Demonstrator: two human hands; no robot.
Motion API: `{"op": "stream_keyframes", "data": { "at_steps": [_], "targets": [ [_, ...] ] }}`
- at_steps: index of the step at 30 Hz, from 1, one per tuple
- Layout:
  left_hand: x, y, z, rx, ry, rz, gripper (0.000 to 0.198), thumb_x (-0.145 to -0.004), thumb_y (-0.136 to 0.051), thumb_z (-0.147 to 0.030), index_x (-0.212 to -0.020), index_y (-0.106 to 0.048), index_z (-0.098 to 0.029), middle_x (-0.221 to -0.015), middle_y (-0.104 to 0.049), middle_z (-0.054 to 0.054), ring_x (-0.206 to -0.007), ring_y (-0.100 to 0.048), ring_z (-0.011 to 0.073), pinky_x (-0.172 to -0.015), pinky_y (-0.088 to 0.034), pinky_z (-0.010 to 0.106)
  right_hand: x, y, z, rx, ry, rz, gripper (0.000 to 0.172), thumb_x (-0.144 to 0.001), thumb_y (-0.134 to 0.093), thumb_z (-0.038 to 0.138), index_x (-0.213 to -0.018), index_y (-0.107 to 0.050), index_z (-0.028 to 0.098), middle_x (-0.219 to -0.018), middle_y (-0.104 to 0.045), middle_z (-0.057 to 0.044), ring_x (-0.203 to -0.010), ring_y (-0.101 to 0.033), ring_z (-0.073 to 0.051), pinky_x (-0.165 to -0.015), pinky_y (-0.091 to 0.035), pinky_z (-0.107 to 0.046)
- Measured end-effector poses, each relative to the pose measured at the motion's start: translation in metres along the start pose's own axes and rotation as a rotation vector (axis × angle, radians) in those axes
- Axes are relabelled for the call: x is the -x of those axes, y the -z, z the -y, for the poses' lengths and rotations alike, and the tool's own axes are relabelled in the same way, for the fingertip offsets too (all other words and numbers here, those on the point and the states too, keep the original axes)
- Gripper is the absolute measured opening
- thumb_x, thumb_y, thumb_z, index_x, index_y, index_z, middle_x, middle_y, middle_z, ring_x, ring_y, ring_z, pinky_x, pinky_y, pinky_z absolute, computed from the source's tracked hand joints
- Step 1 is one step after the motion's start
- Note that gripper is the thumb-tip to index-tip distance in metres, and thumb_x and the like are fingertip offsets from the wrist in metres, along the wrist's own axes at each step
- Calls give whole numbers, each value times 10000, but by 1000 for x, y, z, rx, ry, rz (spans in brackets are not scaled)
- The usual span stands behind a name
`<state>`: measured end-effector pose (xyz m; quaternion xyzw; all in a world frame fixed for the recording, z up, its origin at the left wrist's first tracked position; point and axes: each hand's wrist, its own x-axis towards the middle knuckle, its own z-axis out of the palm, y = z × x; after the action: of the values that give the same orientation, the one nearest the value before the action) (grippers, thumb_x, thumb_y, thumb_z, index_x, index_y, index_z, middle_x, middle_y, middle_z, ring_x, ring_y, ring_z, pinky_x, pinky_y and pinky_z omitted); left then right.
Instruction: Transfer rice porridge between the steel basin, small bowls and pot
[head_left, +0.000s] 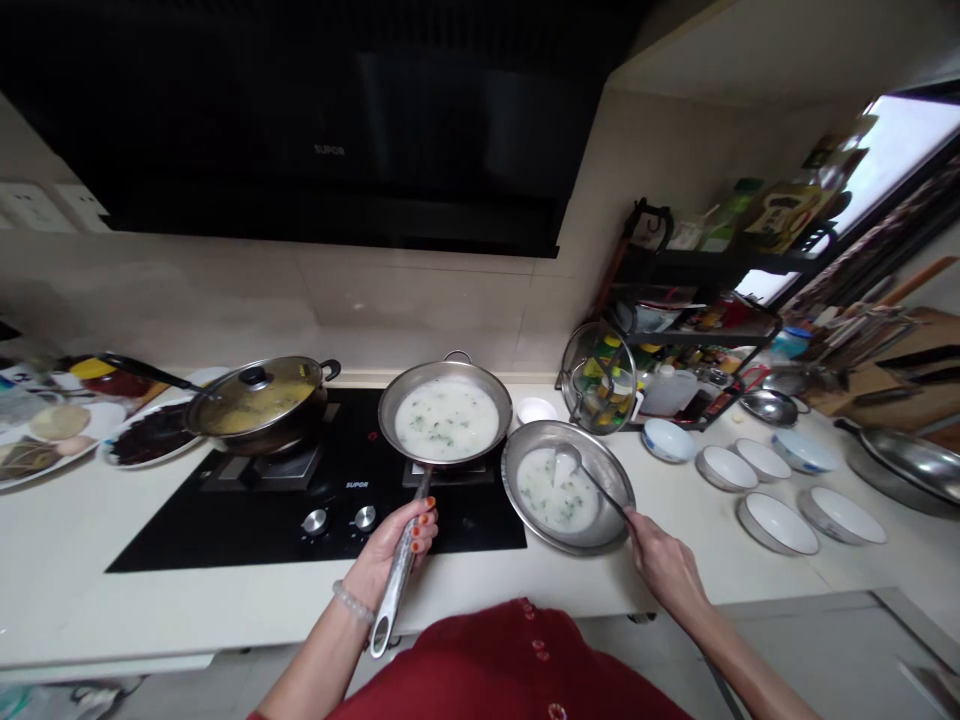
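Observation:
My left hand (409, 535) is closed round the metal handle of a wok (390, 392) on the right burner. White soupy food with green bits (447, 418) fills much of the wok. In my right hand (664, 560) is the handle of a ladle (592, 478), its head down in a steel basin (619, 470). The same kind of white food with green bits (551, 500) lies in the basin, which sits on the counter beside the stove. A small white bowl (535, 409) stands behind the basin.
A lidded pan (259, 405) sits on the left burner of the black stove (337, 520). Plates of food (150, 435) are at the far left. Several bowls (778, 522) stand at the right, before a seasoning rack (690, 265). A glass lid (598, 375) leans there. The range hood (330, 120) hangs above.

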<state>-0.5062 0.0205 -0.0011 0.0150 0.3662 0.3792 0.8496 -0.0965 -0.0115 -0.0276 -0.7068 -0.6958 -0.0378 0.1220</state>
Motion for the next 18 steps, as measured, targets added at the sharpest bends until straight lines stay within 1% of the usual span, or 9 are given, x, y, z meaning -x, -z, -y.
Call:
{"op": "stream_keyframes", "data": {
  "at_steps": [1,3,6,8,9,12,14,16,18],
  "targets": [
    [0,-1,0,7,-10,-5,203,-923,-473,-217,-732,-454,-152,-513,-384,-59,-340,-339,26,-312,-304,107,6,0,-3,77,47,-19,416,-822,-399,107,-1145,-644,204,-1012,-717,-116,-669,-677,-211,-554,-470,-290],
    [1,-2,0,19,-22,-15,184,-933,-444,-198,-756,-459,-151,-523,-397,-56,-340,-339,25,-313,-308,104,15,3,-9,176,111,-71,465,-810,-389,66,-1196,-619,184,-949,-712,-116,-657,-667,-205,-521,-446,-279],
    [1,-2,0,21,-22,-15,180,-933,-436,-189,-759,-459,-150,-523,-398,-56,-338,-332,24,-309,-304,104,20,6,-13,140,96,-143,457,-822,-380,85,-1207,-617,155,-862,-699,-122,-673,-661,-209,-520,-434,-278],
    [0,-1,0,15,-15,-4,182,-920,-466,-193,-743,-452,-153,-519,-388,-59,-337,-330,23,-308,-305,106,17,3,-13,-30,-2,-148,408,-830,-393,154,-1148,-647,166,-858,-700,-124,-672,-654,-217,-534,-446,-289],
    [0,0,0,14,-13,4,179,-910,-488,-192,-739,-449,-155,-521,-389,-60,-338,-332,22,-309,-308,108,15,1,-11,-158,-82,-131,376,-823,-406,200,-1091,-669,170,-827,-700,-120,-657,-648,-222,-540,-454,-297],
    [-3,3,0,25,-22,20,154,-892,-514,-174,-752,-452,-155,-536,-405,-58,-344,-345,21,-316,-318,110,2,-1,-2,-623,-369,-32,335,-769,-458,322,-930,-691,144,-624,-645,-82,-557,-599,-216,-529,-459,-311],
    [-5,5,0,37,-32,23,142,-895,-500,-161,-762,-454,-153,-539,-411,-56,-346,-350,22,-315,-312,107,-9,6,9,-877,-491,15,375,-730,-504,369,-933,-684,110,-546,-590,-45,-496,-548,-187,-496,-434,-295],
    [-6,6,0,38,-22,25,154,-898,-494,-163,-751,-448,-154,-524,-394,-61,-344,-348,23,-310,-301,105,-23,18,25,-1012,-502,29,445,-707,-553,397,-1001,-673,86,-552,-582,-27,-483,-518,-162,-484,-411,-276],
    [-6,6,0,42,-22,28,159,-899,-491,-164,-747,-446,-154,-523,-394,-60,-344,-348,23,-311,-299,104,-39,33,44,-1021,-400,58,472,-713,-569,408,-1035,-672,79,-559,-585,-24,-494,-514,-160,-490,-408,-273]
  ]
}}
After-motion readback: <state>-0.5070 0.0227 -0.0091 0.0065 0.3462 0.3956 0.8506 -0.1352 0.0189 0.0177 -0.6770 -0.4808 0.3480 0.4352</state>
